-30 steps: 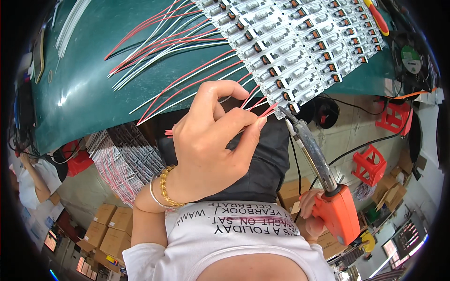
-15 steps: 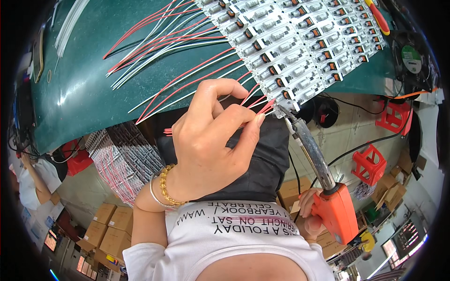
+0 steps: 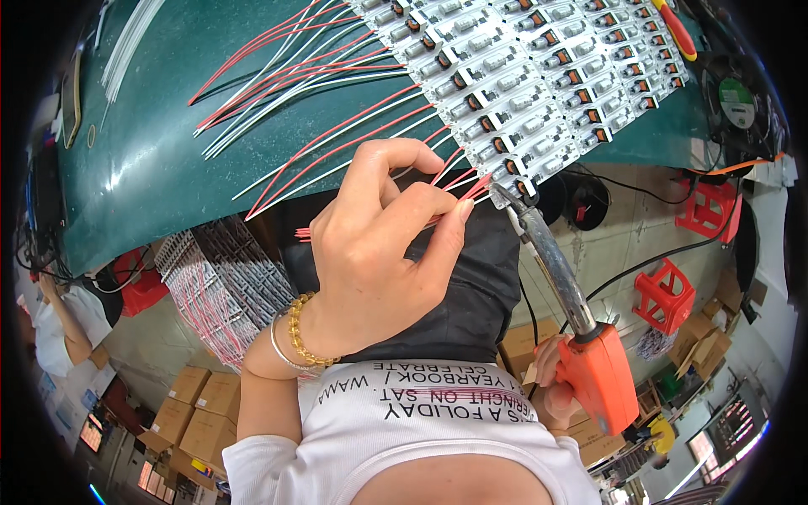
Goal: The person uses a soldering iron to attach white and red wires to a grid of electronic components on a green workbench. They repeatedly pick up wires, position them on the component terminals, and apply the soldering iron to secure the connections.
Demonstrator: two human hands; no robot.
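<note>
My left hand point(image 3: 379, 248) pinches several thin red and white wires point(image 3: 475, 190) between thumb and forefinger, close to the near corner of a panel of small white circuit boards point(image 3: 526, 105). My right hand point(image 3: 554, 389) is wrapped round the orange handle of a soldering gun point(image 3: 602, 379). Its long metal barrel slants up to that same corner, where the tip meets or nearly meets the end board beside the wires; actual contact is too small to tell. Other red and white wires point(image 3: 299, 156) fan out leftward from the panel's edge across the green tabletop point(image 3: 168, 168).
A bundle of white wires point(image 3: 130, 50) lies at the far left. At right are a red-and-yellow handle point(image 3: 676, 29) and a black fan point(image 3: 730, 105). Wired strips point(image 3: 215, 286) hang below the table; red stools point(image 3: 665, 295) and cardboard boxes point(image 3: 202, 408) stand on the floor. Another person's arm point(image 3: 71, 328) shows at left.
The soldering gun has shifted slightly left and up, with its tip still at the panel corner. My left hand keeps its pinch on the wires, nearly still.
</note>
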